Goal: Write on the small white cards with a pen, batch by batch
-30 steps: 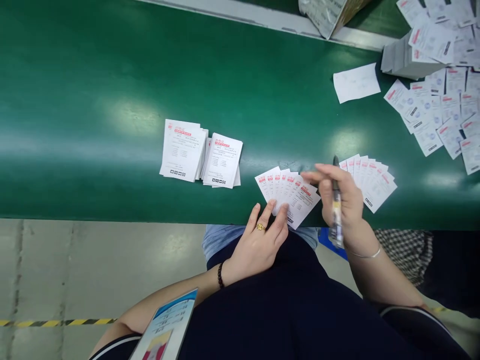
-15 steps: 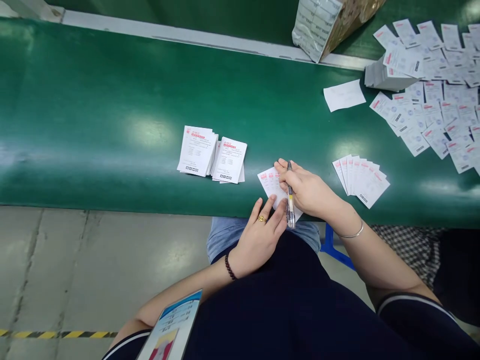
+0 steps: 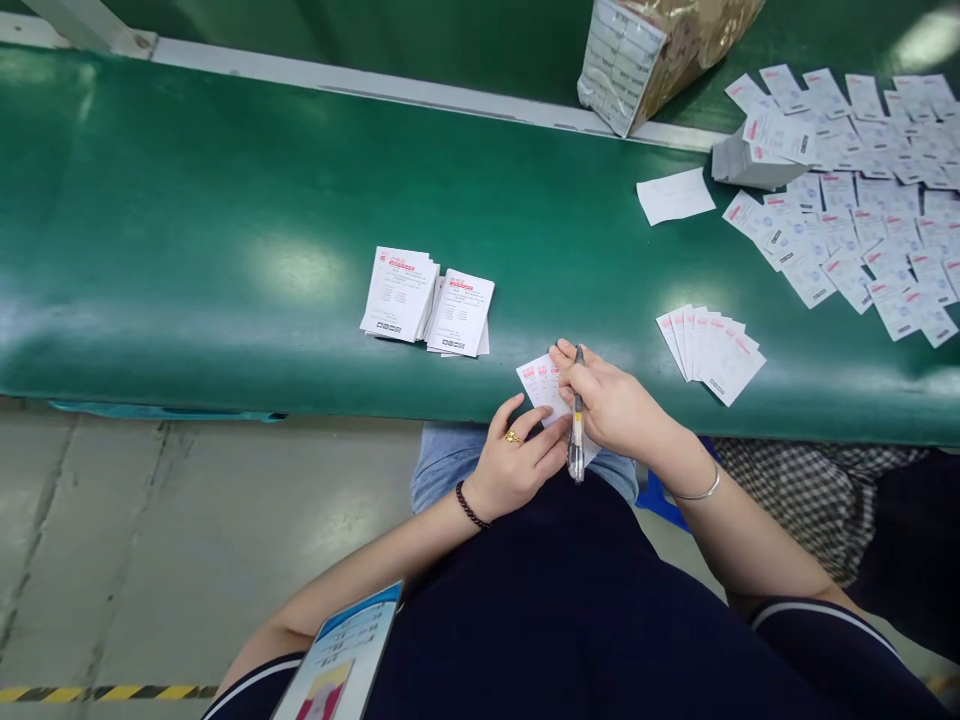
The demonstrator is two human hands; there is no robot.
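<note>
Gripping clear-barrelled pen (image 3: 577, 432), right hand (image 3: 609, 396) now over printed-card fan (image 3: 535, 382), earlier mostly right of it; left hand (image 3: 514, 462), fingers spread, touching fan.

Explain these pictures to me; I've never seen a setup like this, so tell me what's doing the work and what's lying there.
There is no machine here: a person works with two bare hands. Every picture comes from one camera worn on the head, looking forward and down.

The left hand rests its fingers on a fan of printed cards at the near edge of the green table. The right hand holds a pen, its fingertips over that same fan.

To the left lie two card piles, one beside the other. To the right is a second fan; beyond it, a pale sheet and many spread cards.
</note>
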